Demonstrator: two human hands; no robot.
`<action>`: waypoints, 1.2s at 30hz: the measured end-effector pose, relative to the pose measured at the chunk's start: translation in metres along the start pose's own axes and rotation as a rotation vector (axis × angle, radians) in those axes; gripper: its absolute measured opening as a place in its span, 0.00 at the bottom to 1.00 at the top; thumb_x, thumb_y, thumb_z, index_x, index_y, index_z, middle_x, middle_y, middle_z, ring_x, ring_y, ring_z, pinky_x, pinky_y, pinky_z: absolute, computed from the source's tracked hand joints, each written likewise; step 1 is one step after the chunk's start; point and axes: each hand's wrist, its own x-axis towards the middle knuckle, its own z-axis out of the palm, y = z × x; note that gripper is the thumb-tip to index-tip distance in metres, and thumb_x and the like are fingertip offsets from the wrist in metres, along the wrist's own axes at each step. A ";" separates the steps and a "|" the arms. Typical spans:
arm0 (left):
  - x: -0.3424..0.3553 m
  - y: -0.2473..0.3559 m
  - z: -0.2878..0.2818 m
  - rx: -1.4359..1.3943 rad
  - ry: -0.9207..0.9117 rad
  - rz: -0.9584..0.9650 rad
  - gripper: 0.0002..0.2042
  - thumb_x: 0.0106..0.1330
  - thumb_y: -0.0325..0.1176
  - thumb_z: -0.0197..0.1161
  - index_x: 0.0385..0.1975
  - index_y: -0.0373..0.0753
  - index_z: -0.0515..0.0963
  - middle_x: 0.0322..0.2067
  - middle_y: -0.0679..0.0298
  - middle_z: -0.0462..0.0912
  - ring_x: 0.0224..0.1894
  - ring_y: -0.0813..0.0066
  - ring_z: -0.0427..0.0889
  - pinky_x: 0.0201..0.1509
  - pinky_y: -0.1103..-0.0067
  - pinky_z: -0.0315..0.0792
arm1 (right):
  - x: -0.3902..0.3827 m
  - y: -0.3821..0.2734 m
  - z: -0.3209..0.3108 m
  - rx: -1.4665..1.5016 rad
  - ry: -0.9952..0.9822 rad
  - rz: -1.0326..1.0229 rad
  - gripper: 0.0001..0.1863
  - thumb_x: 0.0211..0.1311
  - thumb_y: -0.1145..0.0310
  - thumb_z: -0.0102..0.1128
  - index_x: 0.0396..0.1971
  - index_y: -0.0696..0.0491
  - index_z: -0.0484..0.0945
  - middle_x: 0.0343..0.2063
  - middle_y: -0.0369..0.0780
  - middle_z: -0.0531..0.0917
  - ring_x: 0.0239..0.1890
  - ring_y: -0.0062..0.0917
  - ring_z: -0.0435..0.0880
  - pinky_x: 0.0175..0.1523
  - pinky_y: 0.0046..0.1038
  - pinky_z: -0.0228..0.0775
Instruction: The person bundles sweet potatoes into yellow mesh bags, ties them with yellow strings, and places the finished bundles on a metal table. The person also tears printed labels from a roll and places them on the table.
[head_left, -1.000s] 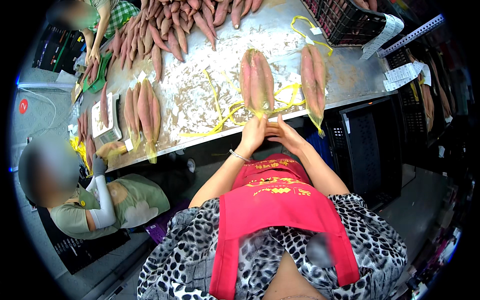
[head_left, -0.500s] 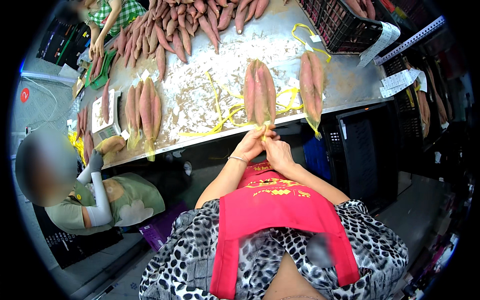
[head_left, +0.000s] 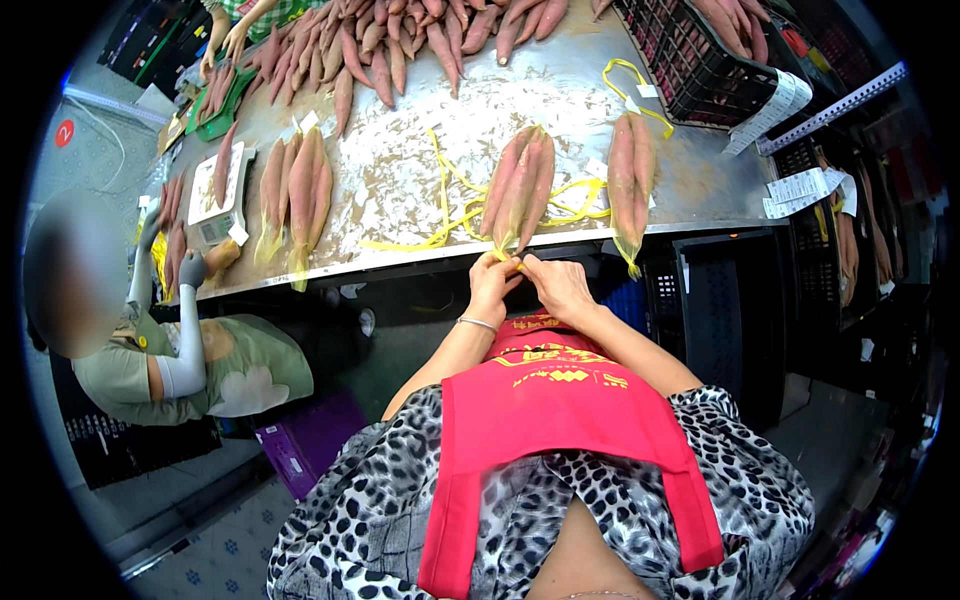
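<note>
Bagged sweet potatoes [head_left: 520, 188] point lengthwise away, slightly rightward.

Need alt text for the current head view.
A person's bare left hand and bare right hand pinch the gathered end of a sheer yellow bag of long reddish tubers at the edge of a silvery metal table. Loose reddish tubers lie heaped beyond; a grey-gloved co-worker in green is at left.

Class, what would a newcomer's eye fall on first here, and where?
First, the bright red apron, low in the centre. Next, the heap of sweet potatoes on the far side of the metal table. Between them, the left hand and right hand meet at the gathered end of a yellow mesh bag.
</note>
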 end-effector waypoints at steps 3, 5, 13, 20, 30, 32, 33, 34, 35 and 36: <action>-0.018 0.017 0.010 0.757 0.221 0.252 0.07 0.61 0.24 0.61 0.38 0.39 0.77 0.34 0.63 0.83 0.37 0.68 0.83 0.40 0.73 0.76 | 0.009 0.009 0.011 0.083 -0.050 0.028 0.11 0.70 0.61 0.51 0.33 0.53 0.74 0.19 0.50 0.79 0.27 0.48 0.81 0.30 0.46 0.68; -0.024 0.026 0.011 1.123 0.322 0.534 0.08 0.59 0.25 0.61 0.38 0.39 0.77 0.35 0.62 0.83 0.38 0.65 0.82 0.37 0.71 0.76 | 0.019 0.014 0.020 0.245 -0.106 0.103 0.14 0.72 0.62 0.49 0.30 0.55 0.75 0.15 0.45 0.76 0.21 0.38 0.79 0.28 0.39 0.67; -0.014 0.034 -0.001 1.288 0.285 1.511 0.12 0.55 0.23 0.63 0.40 0.34 0.78 0.37 0.58 0.81 0.39 0.58 0.78 0.42 0.68 0.75 | 0.043 0.017 0.040 0.806 -0.165 0.451 0.18 0.73 0.59 0.49 0.26 0.55 0.74 0.14 0.39 0.75 0.17 0.28 0.76 0.26 0.33 0.66; 0.002 0.044 0.004 1.260 0.150 1.575 0.11 0.54 0.22 0.65 0.38 0.34 0.78 0.36 0.58 0.80 0.42 0.57 0.78 0.47 0.68 0.75 | 0.042 -0.017 -0.013 0.058 0.167 0.137 0.10 0.70 0.65 0.50 0.32 0.53 0.76 0.22 0.54 0.79 0.32 0.55 0.81 0.35 0.51 0.70; 0.001 0.062 0.017 1.309 -0.244 1.678 0.13 0.51 0.23 0.65 0.37 0.36 0.77 0.38 0.59 0.78 0.42 0.58 0.77 0.46 0.69 0.75 | 0.028 0.006 -0.037 -0.012 0.165 0.110 0.07 0.64 0.69 0.56 0.29 0.56 0.76 0.23 0.51 0.81 0.30 0.49 0.83 0.35 0.47 0.73; -0.005 0.054 0.025 1.192 -0.183 1.528 0.10 0.53 0.22 0.65 0.36 0.35 0.76 0.37 0.58 0.77 0.41 0.57 0.76 0.45 0.67 0.74 | 0.020 0.000 -0.042 -0.070 0.268 0.002 0.04 0.63 0.72 0.56 0.29 0.55 0.75 0.22 0.49 0.81 0.29 0.48 0.83 0.34 0.45 0.73; -0.010 0.050 0.036 1.035 -0.120 1.425 0.09 0.54 0.22 0.65 0.34 0.34 0.76 0.36 0.57 0.77 0.39 0.55 0.75 0.44 0.66 0.72 | 0.017 0.003 -0.043 -0.097 0.356 -0.074 0.00 0.59 0.75 0.56 0.29 0.54 0.75 0.23 0.46 0.81 0.29 0.45 0.83 0.33 0.44 0.73; -0.012 0.043 0.042 0.938 -0.065 1.362 0.09 0.55 0.22 0.65 0.35 0.35 0.76 0.36 0.56 0.77 0.40 0.55 0.75 0.45 0.66 0.72 | 0.018 0.004 -0.046 -0.120 0.368 -0.113 0.00 0.59 0.75 0.56 0.30 0.54 0.75 0.23 0.46 0.81 0.29 0.44 0.83 0.33 0.44 0.73; -0.014 0.039 0.046 0.921 -0.028 1.369 0.09 0.55 0.21 0.65 0.35 0.35 0.76 0.36 0.56 0.77 0.40 0.55 0.75 0.45 0.66 0.72 | 0.022 0.004 -0.052 -0.143 0.378 -0.154 0.01 0.58 0.75 0.56 0.30 0.54 0.75 0.23 0.45 0.81 0.29 0.44 0.83 0.34 0.44 0.73; -0.015 0.038 0.050 0.902 0.002 1.378 0.09 0.55 0.21 0.65 0.35 0.35 0.76 0.36 0.57 0.77 0.40 0.56 0.75 0.44 0.67 0.72 | 0.025 0.004 -0.058 -0.169 0.392 -0.191 0.01 0.57 0.75 0.57 0.30 0.53 0.75 0.23 0.45 0.81 0.29 0.43 0.83 0.34 0.44 0.73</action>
